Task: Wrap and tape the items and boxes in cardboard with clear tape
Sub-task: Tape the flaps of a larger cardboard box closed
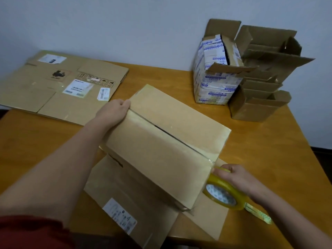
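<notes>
Wooden desk, pale wall. At centre, cardboard parcel, seam taping seemingly under way. Left hand gripping its far end; right hand clutching tape roll at near corner. Next: pull strip taut, press, tear.

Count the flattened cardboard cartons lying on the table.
2. One flattened carton lies at the far left of the table; the other lies at the near edge, under the box being taped. Others may be hidden beneath.
</notes>
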